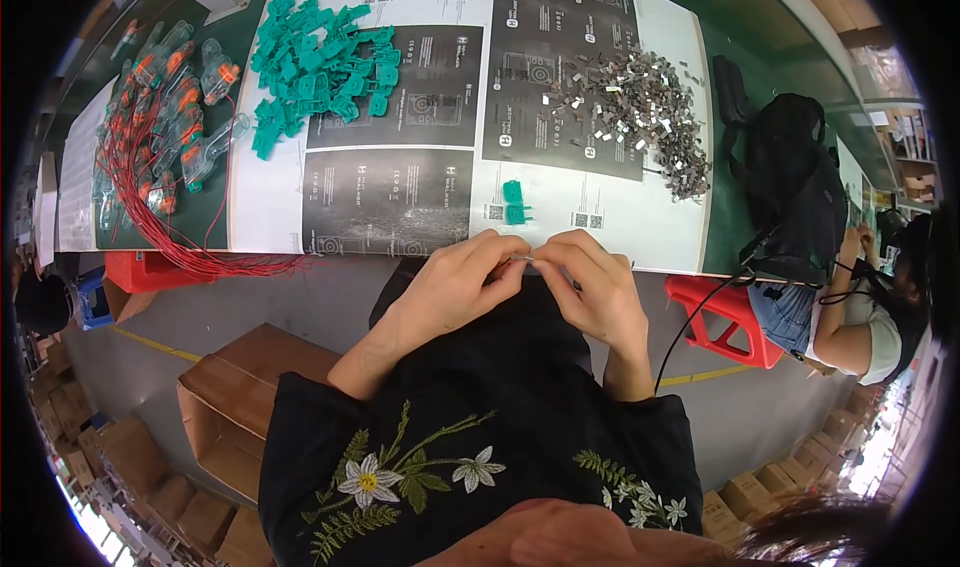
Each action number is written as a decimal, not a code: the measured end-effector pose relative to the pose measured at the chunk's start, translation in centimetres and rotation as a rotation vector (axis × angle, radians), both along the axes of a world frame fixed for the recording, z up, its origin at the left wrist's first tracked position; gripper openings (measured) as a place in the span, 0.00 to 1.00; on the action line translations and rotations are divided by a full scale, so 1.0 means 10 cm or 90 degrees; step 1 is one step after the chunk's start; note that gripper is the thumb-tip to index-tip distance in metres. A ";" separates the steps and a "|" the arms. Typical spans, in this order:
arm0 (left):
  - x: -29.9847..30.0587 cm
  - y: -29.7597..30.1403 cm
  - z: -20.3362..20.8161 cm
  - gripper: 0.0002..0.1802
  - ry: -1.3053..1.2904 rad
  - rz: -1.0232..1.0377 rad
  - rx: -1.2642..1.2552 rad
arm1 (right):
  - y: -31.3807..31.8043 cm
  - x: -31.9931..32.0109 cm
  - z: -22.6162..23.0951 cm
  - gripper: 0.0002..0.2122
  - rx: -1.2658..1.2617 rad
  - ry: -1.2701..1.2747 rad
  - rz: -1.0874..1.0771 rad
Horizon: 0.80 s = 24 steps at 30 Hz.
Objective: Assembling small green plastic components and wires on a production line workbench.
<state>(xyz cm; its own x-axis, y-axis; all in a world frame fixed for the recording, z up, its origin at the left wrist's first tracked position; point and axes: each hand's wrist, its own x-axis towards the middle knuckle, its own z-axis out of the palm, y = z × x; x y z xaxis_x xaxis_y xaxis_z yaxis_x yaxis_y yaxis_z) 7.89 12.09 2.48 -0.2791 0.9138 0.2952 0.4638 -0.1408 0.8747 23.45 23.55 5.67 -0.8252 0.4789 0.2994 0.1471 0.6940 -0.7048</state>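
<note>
Just over the table's front edge, my left hand (462,279) and my right hand (590,285) meet fingertip to fingertip. Both are closed in a pinch on one small, thin metal piece (522,258), mostly covered by the fingers, so its exact kind is unclear. Just beyond them, two green plastic parts (514,203) lie on the white sheet. A heap of the same green plastic parts (320,62) spreads at the far left. To the right is a scattered pile of small metal and dark clips (650,107).
Clear plastic pieces with orange parts (165,107) and long red wires (150,217) lie at the left; the wires hang past the edge. A black bag (795,182) rests at the right, near another person (865,312). An open cardboard box (245,402) stands on the floor.
</note>
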 end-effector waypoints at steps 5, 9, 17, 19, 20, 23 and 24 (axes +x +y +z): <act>-0.07 0.04 -0.02 0.09 -0.033 -0.035 -0.013 | 0.07 -0.02 0.02 0.06 0.032 -0.029 0.020; -0.06 0.10 -0.07 0.08 0.014 -0.001 0.031 | 0.16 -0.09 0.02 0.06 0.074 -0.069 0.029; 0.05 0.20 -0.11 0.08 -0.077 0.155 0.034 | 0.31 -0.21 -0.14 0.06 0.141 -0.106 0.056; 0.03 0.20 -0.12 0.08 -0.058 0.144 0.021 | 0.32 -0.21 -0.15 0.06 0.146 -0.133 0.067; 0.03 0.20 -0.13 0.08 -0.048 0.139 0.015 | 0.34 -0.21 -0.15 0.06 0.147 -0.132 0.067; 0.03 0.21 -0.17 0.08 -0.043 0.122 0.014 | 0.40 -0.19 -0.13 0.06 0.116 -0.129 0.110; 0.03 0.21 -0.18 0.08 -0.040 0.115 0.013 | 0.40 -0.19 -0.13 0.06 0.116 -0.130 0.109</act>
<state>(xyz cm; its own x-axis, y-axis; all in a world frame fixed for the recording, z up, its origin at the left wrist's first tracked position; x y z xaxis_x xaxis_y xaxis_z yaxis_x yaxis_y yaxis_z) 8.16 14.23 0.71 -0.4564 0.8410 0.2907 0.4279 -0.0790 0.9004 21.60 27.53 4.36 -0.9411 0.2810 0.1878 0.1421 0.8330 -0.5348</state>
